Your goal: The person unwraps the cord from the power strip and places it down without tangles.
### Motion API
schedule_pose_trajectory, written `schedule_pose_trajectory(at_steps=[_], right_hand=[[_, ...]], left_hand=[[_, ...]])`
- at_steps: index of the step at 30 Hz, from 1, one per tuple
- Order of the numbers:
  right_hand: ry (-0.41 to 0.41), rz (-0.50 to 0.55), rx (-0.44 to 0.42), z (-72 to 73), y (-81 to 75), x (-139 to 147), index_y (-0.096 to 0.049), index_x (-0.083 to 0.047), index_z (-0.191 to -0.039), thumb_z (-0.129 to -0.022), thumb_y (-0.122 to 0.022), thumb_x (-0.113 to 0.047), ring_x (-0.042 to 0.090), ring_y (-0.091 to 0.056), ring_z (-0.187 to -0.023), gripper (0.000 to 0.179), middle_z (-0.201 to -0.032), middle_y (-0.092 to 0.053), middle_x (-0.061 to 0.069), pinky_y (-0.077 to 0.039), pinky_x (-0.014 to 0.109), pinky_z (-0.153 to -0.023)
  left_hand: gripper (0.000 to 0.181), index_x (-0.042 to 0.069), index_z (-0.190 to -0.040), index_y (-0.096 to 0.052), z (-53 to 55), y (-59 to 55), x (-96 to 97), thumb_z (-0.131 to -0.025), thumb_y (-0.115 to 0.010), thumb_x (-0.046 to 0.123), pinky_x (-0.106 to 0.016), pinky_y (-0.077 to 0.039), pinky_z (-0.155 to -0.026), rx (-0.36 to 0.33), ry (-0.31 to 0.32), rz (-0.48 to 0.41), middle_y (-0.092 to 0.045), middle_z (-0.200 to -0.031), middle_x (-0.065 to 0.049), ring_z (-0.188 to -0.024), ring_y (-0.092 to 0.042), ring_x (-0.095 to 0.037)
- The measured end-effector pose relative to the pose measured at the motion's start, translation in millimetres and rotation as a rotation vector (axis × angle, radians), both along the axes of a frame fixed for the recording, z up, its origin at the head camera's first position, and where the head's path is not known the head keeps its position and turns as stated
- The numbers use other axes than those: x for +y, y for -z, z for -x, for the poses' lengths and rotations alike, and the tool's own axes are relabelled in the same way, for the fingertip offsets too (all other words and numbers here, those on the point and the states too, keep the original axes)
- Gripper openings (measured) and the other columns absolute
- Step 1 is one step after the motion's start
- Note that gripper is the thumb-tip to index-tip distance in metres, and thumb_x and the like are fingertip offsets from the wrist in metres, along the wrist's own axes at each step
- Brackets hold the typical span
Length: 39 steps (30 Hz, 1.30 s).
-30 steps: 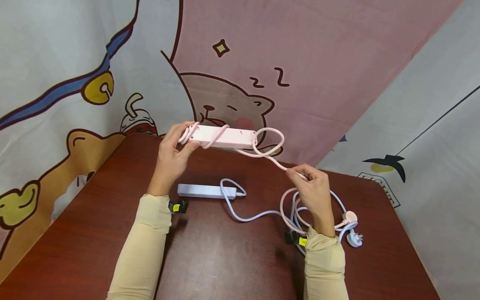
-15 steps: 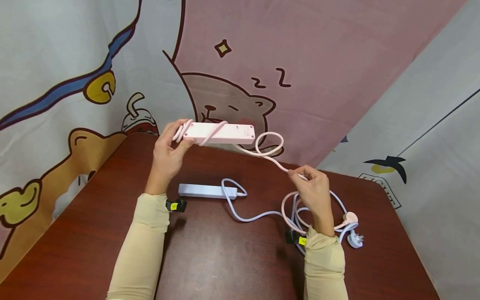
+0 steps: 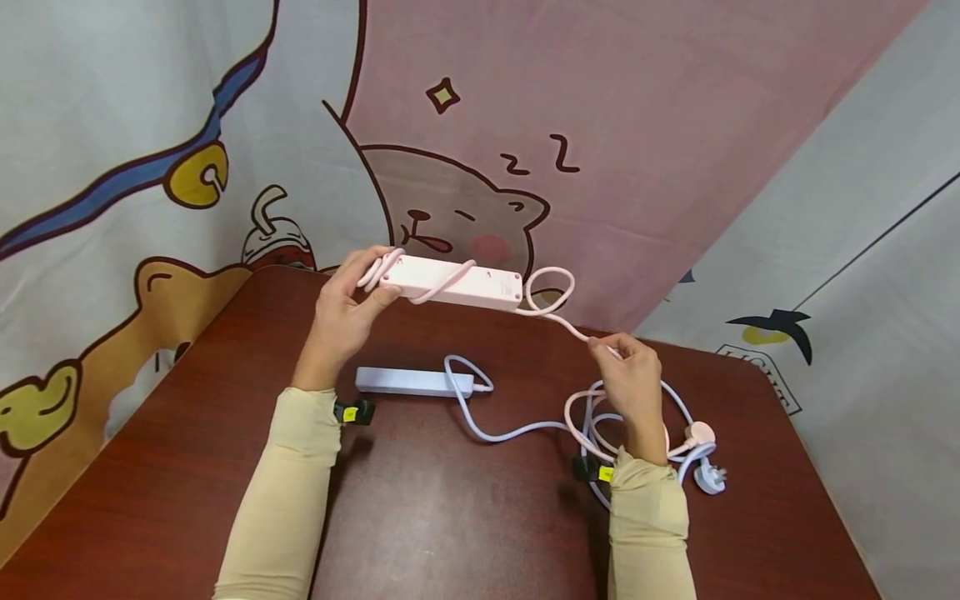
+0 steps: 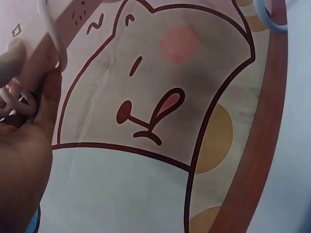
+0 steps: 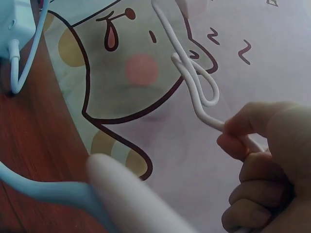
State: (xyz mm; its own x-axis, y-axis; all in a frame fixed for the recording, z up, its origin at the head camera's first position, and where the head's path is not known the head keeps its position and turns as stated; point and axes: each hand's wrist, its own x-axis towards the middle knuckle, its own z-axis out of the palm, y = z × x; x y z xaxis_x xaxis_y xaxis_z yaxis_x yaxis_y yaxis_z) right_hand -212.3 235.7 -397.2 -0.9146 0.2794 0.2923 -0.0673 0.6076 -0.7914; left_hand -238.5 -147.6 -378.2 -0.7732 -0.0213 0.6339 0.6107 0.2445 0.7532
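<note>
A pink power strip (image 3: 487, 283) is held up above the table's back edge, its cord wound slantwise around it. My left hand (image 3: 343, 312) grips its left end, thumb in front, where several cord turns bunch; the left wrist view shows the same strip (image 4: 73, 19) between thumb and fingers. From the strip's right end the pink cord (image 3: 551, 310) makes a loose loop and runs down to my right hand (image 3: 633, 383). Thumb and index finger pinch the cord there, and the other fingers are curled, as the right wrist view shows with the cord (image 5: 192, 90) hanging.
On the brown table (image 3: 442, 517) lies a light blue power strip (image 3: 408, 382) with its cord (image 3: 517, 432) running right. Pink and blue cord coils lie tangled beneath my right hand. A pink plug (image 3: 700, 434) and a blue plug (image 3: 709, 477) lie beside them. A printed curtain (image 3: 637, 125) hangs behind.
The pink strip first shifted slightly left, then back right, and its right end now tilts lower. The cord loop hangs a little farther right. Both hands keep their hold.
</note>
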Motion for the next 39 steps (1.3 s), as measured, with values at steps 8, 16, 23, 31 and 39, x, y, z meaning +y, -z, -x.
schedule_pose_trajectory(at_steps=[8, 16, 23, 31, 39], right_hand=[[0.095, 0.017, -0.028, 2.6, 3.3, 5.9, -0.077, -0.004, -0.091, -0.093, -0.071, -0.027, 0.009, -0.049, -0.068, 0.024, -0.061, -0.057, -0.018, -0.037, 0.023, -0.060], [0.019, -0.125, -0.159, -0.3, 2.0, 13.1, -0.076, -0.004, -0.105, -0.099, -0.064, -0.034, 0.026, -0.059, -0.086, 0.033, -0.096, -0.073, 0.018, -0.042, 0.031, -0.075], [-0.035, -0.215, -0.227, -1.9, 1.4, 16.9, -0.072, -0.005, -0.117, -0.102, -0.060, -0.036, 0.034, -0.063, -0.098, 0.037, -0.103, -0.073, 0.019, -0.044, 0.039, -0.083], [-0.172, -0.203, -0.192, -10.1, -12.6, 10.2, -0.070, -0.005, -0.123, -0.099, -0.064, -0.016, 0.027, -0.066, -0.097, 0.027, -0.114, -0.075, 0.018, -0.046, 0.026, -0.080], [-0.200, -0.274, -0.105, -26.6, -40.4, -6.8, -0.065, -0.005, -0.127, -0.098, -0.063, -0.013, 0.031, -0.068, -0.101, 0.030, -0.117, -0.073, 0.017, -0.048, 0.035, -0.086]], left_hand=[[0.046, 0.015, -0.135, -0.064, -5.6, -1.8, 4.7, -0.091, -0.074, 0.007, -0.017, -0.042, -0.098, -0.073, 0.090, 0.045, -0.064, -0.127, -0.005, -0.111, -0.055, -0.008], [0.045, 0.017, -0.135, -0.065, -7.2, -3.7, 12.0, -0.092, -0.074, 0.009, -0.018, -0.041, -0.099, -0.091, 0.145, 0.101, -0.065, -0.130, -0.003, -0.112, -0.054, -0.009], [0.046, 0.017, -0.135, -0.064, -8.6, -3.3, 18.6, -0.091, -0.076, 0.014, -0.019, -0.042, -0.097, -0.098, 0.225, 0.145, -0.066, -0.129, -0.003, -0.112, -0.054, -0.009], [0.047, 0.016, -0.134, -0.065, -9.1, -3.6, 25.8, -0.089, -0.077, 0.014, -0.019, -0.045, -0.097, -0.088, 0.278, 0.154, -0.066, -0.127, -0.003, -0.111, -0.056, -0.011], [0.047, 0.017, -0.134, -0.065, -8.2, -2.2, 25.6, -0.089, -0.077, 0.015, -0.018, -0.043, -0.096, -0.077, 0.215, 0.170, -0.066, -0.127, -0.004, -0.111, -0.055, -0.010]])
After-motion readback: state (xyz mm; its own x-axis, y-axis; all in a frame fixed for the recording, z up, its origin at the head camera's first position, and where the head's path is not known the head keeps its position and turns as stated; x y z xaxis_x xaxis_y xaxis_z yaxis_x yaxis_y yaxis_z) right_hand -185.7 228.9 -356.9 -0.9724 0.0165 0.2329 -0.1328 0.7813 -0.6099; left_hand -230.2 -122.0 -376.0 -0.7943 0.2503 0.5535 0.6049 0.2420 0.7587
